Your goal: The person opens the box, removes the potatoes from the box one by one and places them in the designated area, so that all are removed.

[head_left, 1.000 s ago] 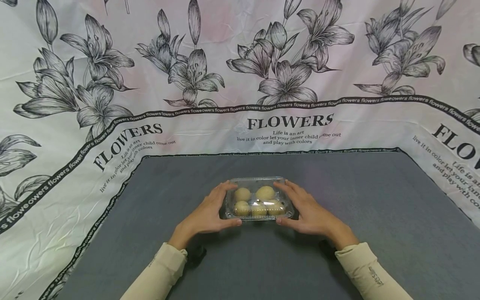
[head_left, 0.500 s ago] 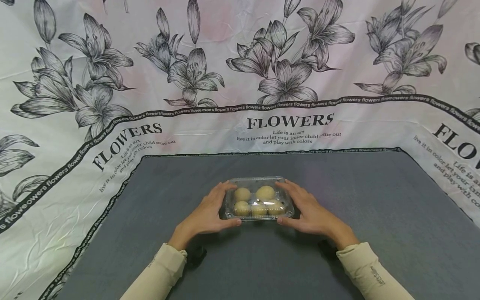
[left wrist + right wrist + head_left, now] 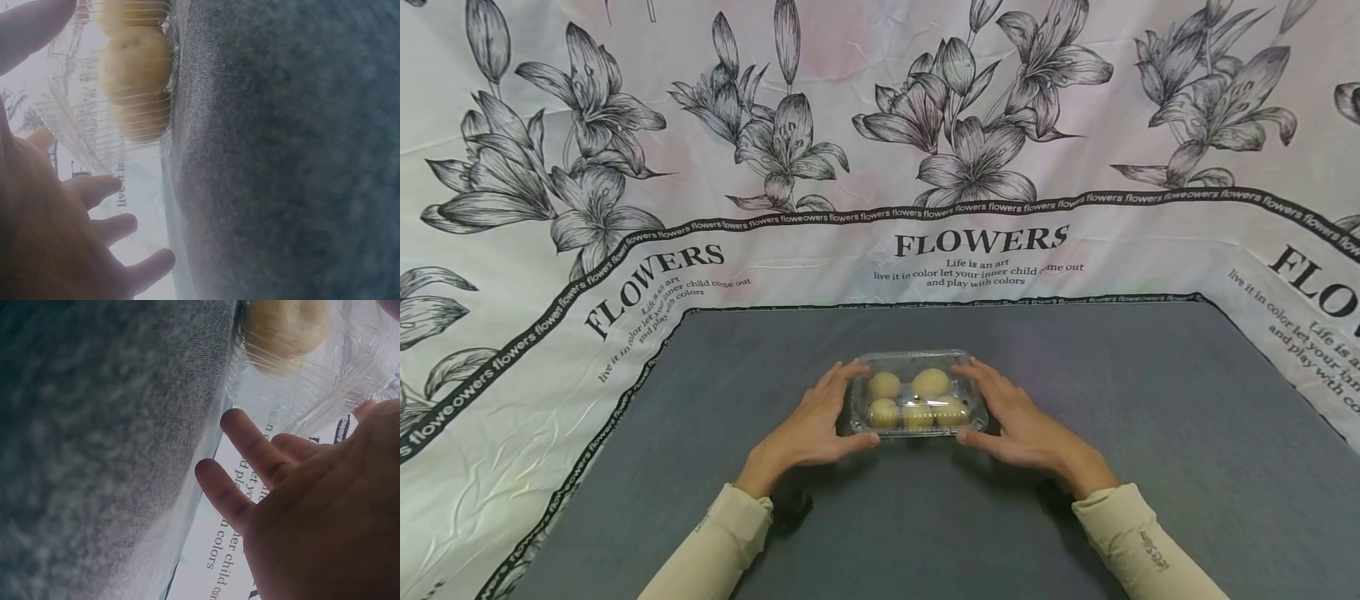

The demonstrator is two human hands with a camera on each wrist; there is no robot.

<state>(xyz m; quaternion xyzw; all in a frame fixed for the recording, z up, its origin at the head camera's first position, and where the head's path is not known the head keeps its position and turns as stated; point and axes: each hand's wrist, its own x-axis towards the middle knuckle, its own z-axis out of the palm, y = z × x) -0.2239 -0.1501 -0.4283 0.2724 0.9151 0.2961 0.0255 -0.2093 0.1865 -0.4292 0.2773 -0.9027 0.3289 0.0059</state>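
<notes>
A clear plastic clamshell box (image 3: 917, 360), lid closed, sits on the grey table with several round pale-yellow pieces of produce (image 3: 931, 383) inside; their exact kind is unclear. At the box's left end is my left hand (image 3: 812, 425), index finger at the far corner and thumb by the near one. My right hand (image 3: 1018, 425) flanks the right end in the same way. In the left wrist view, the lower fingers (image 3: 112, 228) are spread and apart from the box. The right wrist view shows similarly spread fingers (image 3: 225, 494) beside the box. Contact at the corners is hard to tell.
The grey tabletop (image 3: 917, 533) extends around the box on all sides. Behind it and along its sides hangs a white cloth (image 3: 820, 267) printed with flowers and lettering.
Both thumb tips have drawn slightly outward along the near edge of the box. The box keeps its place on the table, and the head view has shifted a little.
</notes>
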